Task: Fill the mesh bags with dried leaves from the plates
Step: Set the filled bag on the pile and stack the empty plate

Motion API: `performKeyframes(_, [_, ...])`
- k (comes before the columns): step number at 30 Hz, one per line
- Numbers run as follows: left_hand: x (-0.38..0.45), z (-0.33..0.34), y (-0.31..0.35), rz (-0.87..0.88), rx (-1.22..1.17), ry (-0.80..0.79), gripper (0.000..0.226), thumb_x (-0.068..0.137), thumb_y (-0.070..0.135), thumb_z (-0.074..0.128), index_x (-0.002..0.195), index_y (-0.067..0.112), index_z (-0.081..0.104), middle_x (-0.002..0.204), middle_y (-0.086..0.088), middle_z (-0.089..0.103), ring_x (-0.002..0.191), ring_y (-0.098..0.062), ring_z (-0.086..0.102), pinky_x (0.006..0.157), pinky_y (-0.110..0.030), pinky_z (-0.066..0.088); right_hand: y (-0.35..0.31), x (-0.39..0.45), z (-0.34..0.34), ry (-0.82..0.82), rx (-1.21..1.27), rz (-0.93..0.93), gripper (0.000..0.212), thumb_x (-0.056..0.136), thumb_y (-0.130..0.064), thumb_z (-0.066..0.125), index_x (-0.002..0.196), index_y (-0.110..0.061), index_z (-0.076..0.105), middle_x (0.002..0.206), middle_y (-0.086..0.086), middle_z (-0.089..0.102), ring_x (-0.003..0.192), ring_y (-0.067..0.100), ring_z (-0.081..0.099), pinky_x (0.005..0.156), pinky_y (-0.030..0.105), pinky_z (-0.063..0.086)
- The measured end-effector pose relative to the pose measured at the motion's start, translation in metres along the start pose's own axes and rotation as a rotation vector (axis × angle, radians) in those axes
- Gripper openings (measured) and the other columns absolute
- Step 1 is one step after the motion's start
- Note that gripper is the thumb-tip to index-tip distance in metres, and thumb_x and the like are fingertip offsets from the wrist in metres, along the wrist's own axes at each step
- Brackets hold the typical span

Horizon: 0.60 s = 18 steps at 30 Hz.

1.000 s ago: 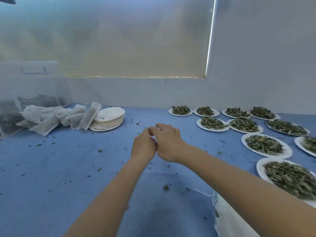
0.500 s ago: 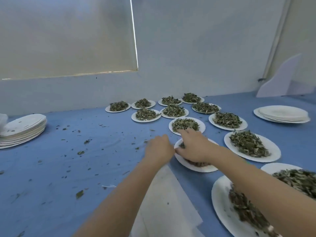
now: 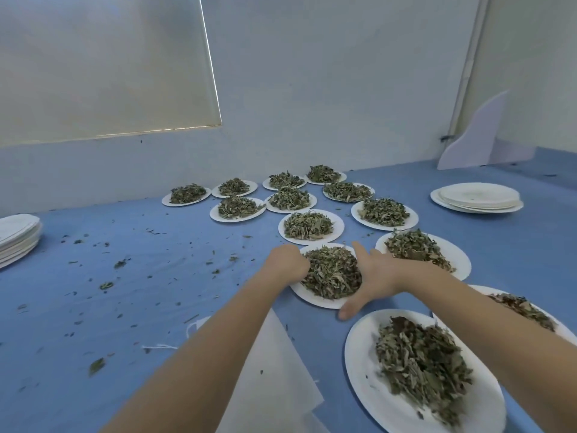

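A white paper plate [image 3: 315,300] heaped with dried leaves [image 3: 332,271] lies in the middle of the blue table. My left hand [image 3: 288,260] grips its left rim, fingers curled out of sight. My right hand [image 3: 370,276] cups the plate's right rim, thumb pointing toward me and a finger up at the far edge. A white mesh bag [image 3: 271,379] lies flat on the table below my left forearm, with its drawstring [image 3: 162,346] trailing to the left.
Several more plates of leaves [image 3: 307,226] spread toward the back wall and along the right, one large plate [image 3: 415,370] close by. Empty plate stacks stand at far left [image 3: 15,239] and back right [image 3: 477,198]. Leaf crumbs litter the blue table [image 3: 125,292].
The view swung right from the bag pile to the plates. My hands parted and spread to either side of the nearest full plate, taking hold of its rim.
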State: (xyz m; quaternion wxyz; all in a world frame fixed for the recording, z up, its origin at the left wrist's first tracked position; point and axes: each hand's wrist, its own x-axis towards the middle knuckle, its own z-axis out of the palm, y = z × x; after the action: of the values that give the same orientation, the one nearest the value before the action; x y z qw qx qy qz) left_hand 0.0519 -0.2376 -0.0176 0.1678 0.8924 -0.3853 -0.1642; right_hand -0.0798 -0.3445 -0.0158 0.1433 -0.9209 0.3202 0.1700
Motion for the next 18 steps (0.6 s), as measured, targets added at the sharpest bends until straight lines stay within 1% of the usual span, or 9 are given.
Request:
performKeyframes(3, [-0.002,0.0,0.002,0.011,0.007,-0.016,0.035,0.095,0.007,0.034,0.063,0.018,0.026,0.064,-0.002,0.027,0.054,-0.011,0.022,0.049,-0.021,0.021,-0.001,0.004,0.003,0.007,0.017,0.008,0.149,0.052,-0.07,0.076,0.143,-0.014,-0.029,0.153,0.018,0.019,0.138,0.035,0.023,0.109,0.048,0.03])
performKeyframes(4, [-0.003,0.0,0.002,0.018,0.009,-0.014,0.035,0.095,0.006,0.034,0.063,0.017,0.026,0.064,-0.002,0.027,0.054,-0.012,0.022,0.049,-0.021,0.02,-0.001,0.004,0.003,0.015,0.021,0.012,0.15,0.052,-0.07,0.076,0.143,-0.014,-0.029,0.152,0.018,0.023,0.136,0.035,0.026,0.109,0.048,0.031])
performKeyframes(6, [-0.004,-0.003,0.001,0.035,0.011,0.01,0.036,0.094,0.003,0.035,0.063,0.017,0.025,0.063,-0.003,0.026,0.053,-0.013,0.021,0.048,-0.022,0.019,-0.004,0.002,0.0,0.044,0.027,0.015,0.151,0.05,-0.07,0.077,0.144,-0.014,-0.027,0.152,0.018,0.023,0.137,0.036,0.026,0.109,0.047,0.03])
performKeyframes(9, [-0.005,-0.016,-0.003,0.048,-0.002,0.075,0.035,0.09,-0.001,0.035,0.062,0.015,0.024,0.059,-0.005,0.027,0.051,-0.014,0.022,0.045,-0.022,0.018,-0.012,-0.001,-0.009,0.107,0.047,-0.001,0.153,0.046,-0.071,0.077,0.144,-0.016,-0.028,0.153,0.019,0.018,0.14,0.037,0.018,0.11,0.045,0.027])
performKeyframes(12, [-0.009,-0.037,-0.016,0.043,0.005,0.138,0.034,0.09,-0.002,0.035,0.062,0.015,0.025,0.06,-0.004,0.027,0.052,-0.014,0.022,0.045,-0.022,0.017,-0.033,0.0,-0.02,0.131,0.075,-0.04,0.153,0.047,-0.069,0.079,0.144,-0.017,-0.028,0.154,0.018,0.016,0.141,0.038,0.014,0.11,0.047,0.028])
performKeyframes(15, [-0.013,-0.06,-0.045,-0.015,0.033,0.203,0.033,0.093,0.0,0.035,0.063,0.014,0.028,0.063,-0.004,0.031,0.053,-0.013,0.026,0.045,-0.021,0.021,-0.072,0.01,-0.027,0.168,0.064,-0.118,0.151,0.048,-0.068,0.079,0.145,-0.015,-0.024,0.151,0.018,0.024,0.138,0.038,0.02,0.109,0.047,0.03])
performKeyframes(17, [-0.018,-0.075,-0.074,-0.101,0.043,0.252,0.033,0.092,-0.001,0.036,0.063,0.013,0.029,0.063,-0.005,0.034,0.053,-0.013,0.029,0.045,-0.021,0.024,-0.105,0.019,-0.029,0.158,0.071,-0.188,0.149,0.05,-0.065,0.08,0.146,-0.014,-0.021,0.146,0.017,0.034,0.132,0.039,0.031,0.1,0.045,0.04])
performKeyframes(18, [-0.02,-0.082,-0.091,-0.146,0.036,0.281,0.034,0.091,-0.003,0.036,0.062,0.014,0.028,0.062,-0.005,0.034,0.053,-0.014,0.03,0.045,-0.021,0.025,-0.122,0.024,-0.029,0.146,0.08,-0.227,0.147,0.05,-0.064,0.08,0.147,-0.014,-0.019,0.145,0.015,0.035,0.13,0.038,0.035,0.095,0.043,0.042])
